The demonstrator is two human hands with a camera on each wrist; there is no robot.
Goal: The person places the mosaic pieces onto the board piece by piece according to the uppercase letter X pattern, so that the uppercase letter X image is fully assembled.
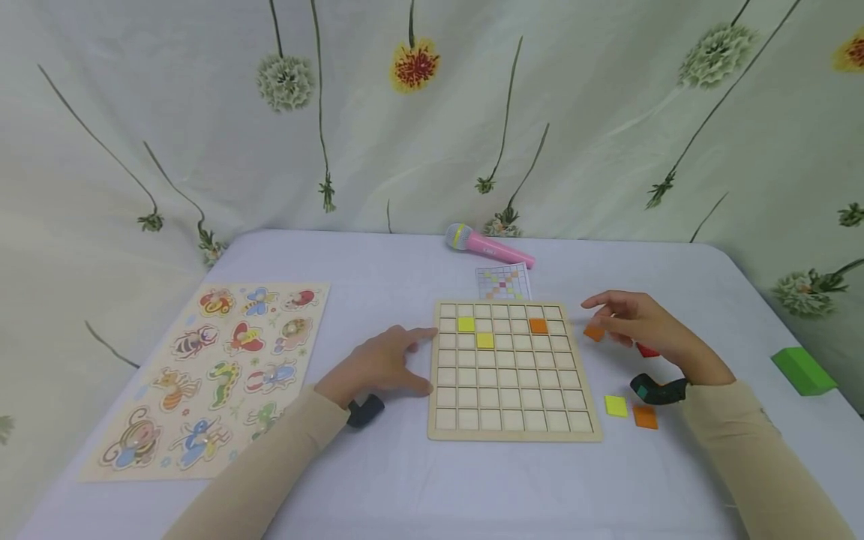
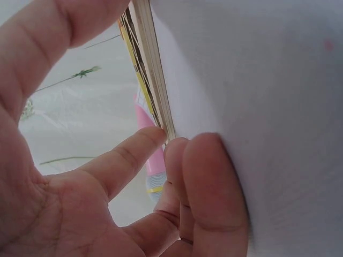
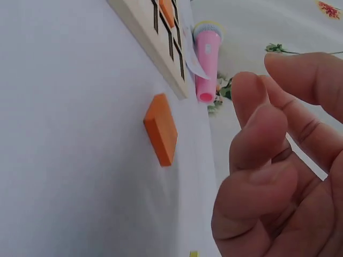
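Note:
A wooden grid board [image 1: 516,436] lies on the table, with two yellow tiles and an orange tile [image 1: 538,326] in its cells. At its left edge is my left hand [image 1: 378,364], thumb and index finger spread along the side. In the left wrist view a fingertip meets the board's edge [image 2: 153,69]. My right hand [image 1: 641,322] hovers right of the board, fingers loosely bent and holding nothing. Below it a loose orange tile [image 3: 161,130] lies on the table, apart from the fingers. A red tile [image 1: 646,350] is partly hidden under this hand.
Nearer me, a yellow tile [image 1: 616,406] and another orange tile [image 1: 645,417] lie right of the board. Behind it are a printed pattern card [image 1: 502,282] and a pink microphone [image 1: 499,250]. An insect puzzle board [image 1: 270,341] lies at left, a green block [image 1: 803,370] far right.

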